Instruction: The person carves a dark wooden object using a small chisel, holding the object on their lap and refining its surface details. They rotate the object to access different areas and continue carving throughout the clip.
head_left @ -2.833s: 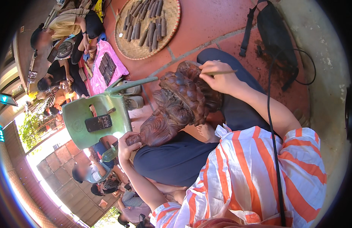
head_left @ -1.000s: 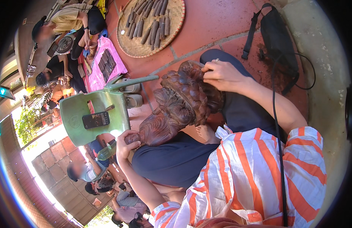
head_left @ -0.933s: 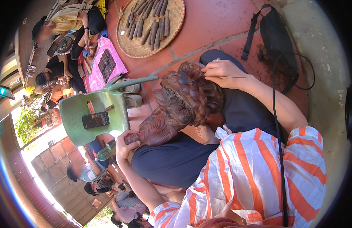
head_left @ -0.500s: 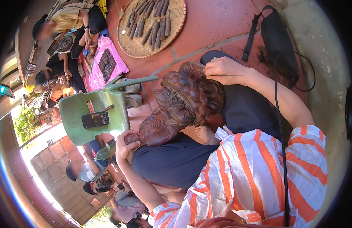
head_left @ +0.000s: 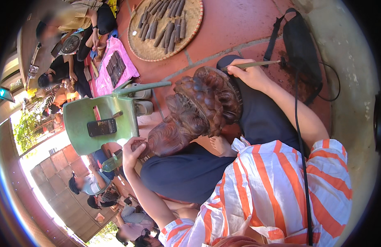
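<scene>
A dark reddish-brown wood carving (head_left: 207,101), with rounded knobs at one end and fine flowing grooves at the other, lies across my lap. My left hand (head_left: 135,151) has its fingers closed round the narrow left end of the carving. Just beyond its upper right end, my right hand (head_left: 249,76) grips a slim, pale-handled tool (head_left: 256,64) pointing right. The tool's left end reaches near the carving's rim; whether they touch I cannot tell. Its exact kind is unclear.
A green plastic chair (head_left: 77,125) at left holds a dark phone (head_left: 102,127). Beyond it lies pink plastic (head_left: 126,70) with dark sticks. A round woven tray (head_left: 139,45) bears several brown rods. A black bag (head_left: 303,45) and cable lie right. Several people sit at left.
My right hand has turned and lifted slightly, so the slim tool now shows in full, pointing right. My left hand has shifted a little left on the carving's end.
</scene>
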### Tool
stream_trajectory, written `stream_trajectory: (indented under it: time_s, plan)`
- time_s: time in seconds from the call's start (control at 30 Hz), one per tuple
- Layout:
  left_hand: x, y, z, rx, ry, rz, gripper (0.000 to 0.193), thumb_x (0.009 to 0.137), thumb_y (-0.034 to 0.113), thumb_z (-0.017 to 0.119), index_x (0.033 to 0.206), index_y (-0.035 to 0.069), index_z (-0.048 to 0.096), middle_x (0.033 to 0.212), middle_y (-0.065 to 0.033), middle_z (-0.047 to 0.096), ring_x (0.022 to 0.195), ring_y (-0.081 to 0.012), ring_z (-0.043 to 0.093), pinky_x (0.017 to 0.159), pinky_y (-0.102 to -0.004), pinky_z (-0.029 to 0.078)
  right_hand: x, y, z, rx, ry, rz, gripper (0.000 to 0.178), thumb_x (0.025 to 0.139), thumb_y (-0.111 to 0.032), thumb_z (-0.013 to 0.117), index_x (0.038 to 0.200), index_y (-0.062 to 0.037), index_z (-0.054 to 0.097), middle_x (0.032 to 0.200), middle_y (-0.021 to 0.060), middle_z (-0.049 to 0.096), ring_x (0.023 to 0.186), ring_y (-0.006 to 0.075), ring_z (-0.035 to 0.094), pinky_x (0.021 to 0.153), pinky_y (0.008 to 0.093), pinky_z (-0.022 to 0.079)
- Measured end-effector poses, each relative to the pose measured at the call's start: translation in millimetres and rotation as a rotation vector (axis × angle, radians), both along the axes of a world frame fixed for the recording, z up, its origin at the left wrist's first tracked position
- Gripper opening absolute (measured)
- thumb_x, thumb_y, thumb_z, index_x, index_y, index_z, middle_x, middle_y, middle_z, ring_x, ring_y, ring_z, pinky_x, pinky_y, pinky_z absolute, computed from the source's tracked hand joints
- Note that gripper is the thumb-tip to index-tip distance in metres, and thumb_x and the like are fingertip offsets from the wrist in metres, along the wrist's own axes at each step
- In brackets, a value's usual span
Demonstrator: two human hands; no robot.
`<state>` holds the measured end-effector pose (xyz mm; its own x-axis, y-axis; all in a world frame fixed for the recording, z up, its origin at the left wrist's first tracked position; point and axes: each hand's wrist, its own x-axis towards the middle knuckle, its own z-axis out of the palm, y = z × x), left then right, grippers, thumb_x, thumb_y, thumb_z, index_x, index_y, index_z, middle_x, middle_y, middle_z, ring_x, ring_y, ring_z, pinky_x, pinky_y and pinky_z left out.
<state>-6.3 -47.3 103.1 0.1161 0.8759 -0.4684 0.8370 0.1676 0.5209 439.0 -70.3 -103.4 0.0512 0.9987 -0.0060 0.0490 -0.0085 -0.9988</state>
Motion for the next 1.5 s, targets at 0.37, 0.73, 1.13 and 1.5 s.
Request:
stream_trajectory:
  time_s: [0.37, 0.73, 1.13, 1.5]
  plan:
    - [0, 49, -14, 0.196, 0.044, 0.344, 0.033, 0.083, 0.027, 0.074, 0.093, 0.0, 0.059, 0.081, -0.0123, 0.065, 0.066, -0.0187, 0.067, 0.048, -0.0327, 0.058, -17, -33, 21, -0.106, -0.016, -0.074, 0.023, 0.093, -0.022, 0.058, 0.09, 0.0003, 0.064, 0.069, 0.0126, 0.063, 0.061, 0.0194, 0.062, 0.058, 0.0326, 0.046]
    - [-14, 66, -34, 0.327, 0.058, 0.408, 0.03, 0.079, 0.023, 0.075, 0.093, 0.002, 0.059, 0.084, -0.008, 0.063, 0.072, -0.0145, 0.062, 0.059, -0.0295, 0.055, -11, -64, 49, -0.292, 0.058, 0.245, 0.012, 0.088, -0.009, 0.06, 0.087, 0.003, 0.064, 0.082, 0.0068, 0.063, 0.068, 0.0139, 0.064, 0.064, 0.0272, 0.05]
    - [-5, 47, -25, 0.381, 0.08, 0.234, 0.025, 0.083, 0.017, 0.071, 0.098, 0.003, 0.057, 0.083, -0.0068, 0.065, 0.071, -0.0112, 0.064, 0.062, -0.0254, 0.055, -31, -58, 28, -0.133, 0.173, 0.504, 0.01, 0.082, -0.005, 0.07, 0.088, 0.0016, 0.067, 0.088, 0.0077, 0.065, 0.08, 0.0161, 0.067, 0.068, 0.0288, 0.052]
    - [2, 68, -26, 0.391, 0.082, 0.261, 0.031, 0.08, 0.022, 0.075, 0.099, 0.002, 0.06, 0.088, -0.008, 0.065, 0.073, -0.0134, 0.064, 0.063, -0.0273, 0.055, -46, -40, 28, 0.068, -0.151, 0.632, 0.012, 0.079, -0.01, 0.071, 0.09, -0.0049, 0.07, 0.084, 0.0089, 0.07, 0.074, 0.0279, 0.067, 0.065, 0.035, 0.051]
